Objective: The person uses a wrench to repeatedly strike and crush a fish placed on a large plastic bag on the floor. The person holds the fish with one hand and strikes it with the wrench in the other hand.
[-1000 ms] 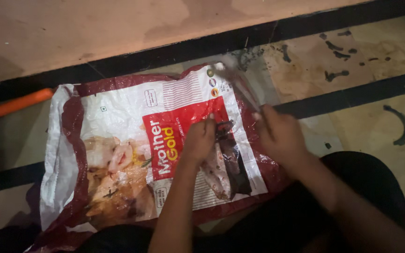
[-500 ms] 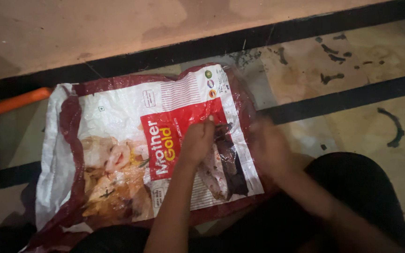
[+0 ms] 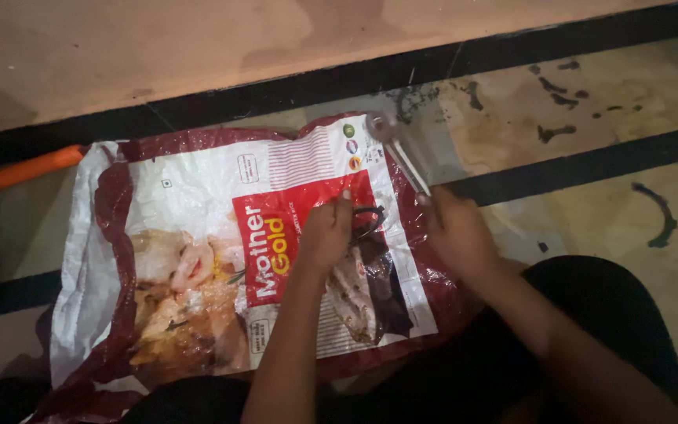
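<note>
On the floor, printed sack (image 3: 198, 235) lies flat. Left hand (image 3: 327, 232) pins a dark part (image 3: 370, 228) on it; right hand (image 3: 453, 232) grips a metal wrench (image 3: 402, 153). Step: fastening, judged. Next calls for steady bracing.

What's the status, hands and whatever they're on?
Left hand pressing a small dark part onto the printed sack. Right hand gripping a metal tool, head raised over the sack's corner. Orange handle lies clear, far left.

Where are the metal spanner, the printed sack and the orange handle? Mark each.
metal spanner (image 3: 402, 153), head view, on its shaft.
printed sack (image 3: 198, 188), head view, on its white panel.
orange handle (image 3: 21, 173), head view, mid-length.
</note>
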